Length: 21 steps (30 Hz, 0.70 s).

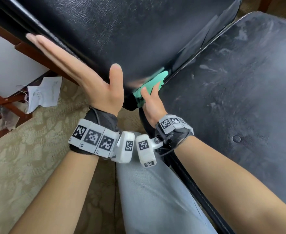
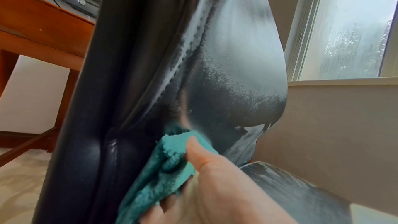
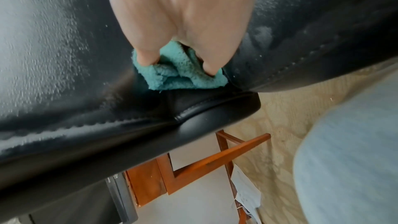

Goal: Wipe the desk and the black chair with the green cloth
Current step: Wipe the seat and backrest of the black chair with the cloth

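Head view. Black chair [image 1: 138, 31], backrest and dusty seat meeting at a crease. Left hand [image 1: 81, 76] flat and straight-fingered against the outer edge of the backrest, holding nothing. Right hand [image 1: 151, 102] at the crease, fingers curled round the green cloth [image 1: 153, 83], which is pressed into the foot of the backrest where it joins the seat. Crumpled paper [image 1: 43, 93] on the carpet beyond the backrest edge. Desk frame [image 1: 7, 98] in reddish wood, behind the backrest.

Left wrist view. Cloth bunched against the lower backrest, the right hand's thumb [image 2: 194, 152] on top of it; grey dust film higher up the backrest. Window [image 2: 353, 28] past the chair.

Right wrist view. Fingertips [image 3: 146, 59] dug into the cloth at the seam between backrest and seat.

Step in hand, as judged: wiping the chair, low on the backrest. Whether the desk is done cannot be told. Next move calls for strokes away from the crease, up the filmed backrest and across the streaked seat, left hand bracing.
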Motion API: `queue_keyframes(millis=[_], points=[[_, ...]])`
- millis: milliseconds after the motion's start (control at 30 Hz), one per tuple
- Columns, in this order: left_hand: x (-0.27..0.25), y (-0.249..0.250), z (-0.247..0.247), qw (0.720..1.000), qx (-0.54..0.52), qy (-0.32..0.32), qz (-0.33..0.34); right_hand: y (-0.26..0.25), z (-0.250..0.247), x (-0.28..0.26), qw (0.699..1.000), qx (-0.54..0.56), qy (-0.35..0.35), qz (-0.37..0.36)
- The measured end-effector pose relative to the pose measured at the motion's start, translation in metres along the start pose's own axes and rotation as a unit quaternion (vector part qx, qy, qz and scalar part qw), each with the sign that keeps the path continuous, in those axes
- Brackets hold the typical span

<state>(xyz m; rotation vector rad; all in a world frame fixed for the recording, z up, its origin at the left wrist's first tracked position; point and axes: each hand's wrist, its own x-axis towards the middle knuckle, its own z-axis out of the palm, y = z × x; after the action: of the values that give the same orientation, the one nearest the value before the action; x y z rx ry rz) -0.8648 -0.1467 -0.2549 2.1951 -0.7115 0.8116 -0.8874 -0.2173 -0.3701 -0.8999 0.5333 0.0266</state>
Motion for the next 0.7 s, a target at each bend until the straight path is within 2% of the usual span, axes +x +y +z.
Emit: queue_keyframes(millis=[167, 333, 433, 600, 700], points=[[0.002, -0.003, -0.004, 0.999, 0.02, -0.025, 0.02, 0.001, -0.002, 0.001, 0.99, -0.138, 0.005, 0.001], [0.006, -0.002, -0.004, 0.999, 0.019, -0.036, 0.009, -0.003, -0.004, 0.015, 0.988, -0.146, 0.033, -0.021], [0.009, 0.0, -0.003, 0.999, 0.016, -0.034, 0.012, -0.021, -0.016, 0.025, 0.993, -0.087, 0.069, -0.048], [0.014, 0.001, -0.003, 0.999, 0.023, -0.043, 0.024, -0.095, -0.071, 0.048, 0.974, -0.093, 0.177, -0.103], [0.014, -0.001, -0.001, 0.998, 0.026, -0.045, 0.027, -0.114, -0.089, 0.057, 0.971, 0.068, 0.193, -0.123]])
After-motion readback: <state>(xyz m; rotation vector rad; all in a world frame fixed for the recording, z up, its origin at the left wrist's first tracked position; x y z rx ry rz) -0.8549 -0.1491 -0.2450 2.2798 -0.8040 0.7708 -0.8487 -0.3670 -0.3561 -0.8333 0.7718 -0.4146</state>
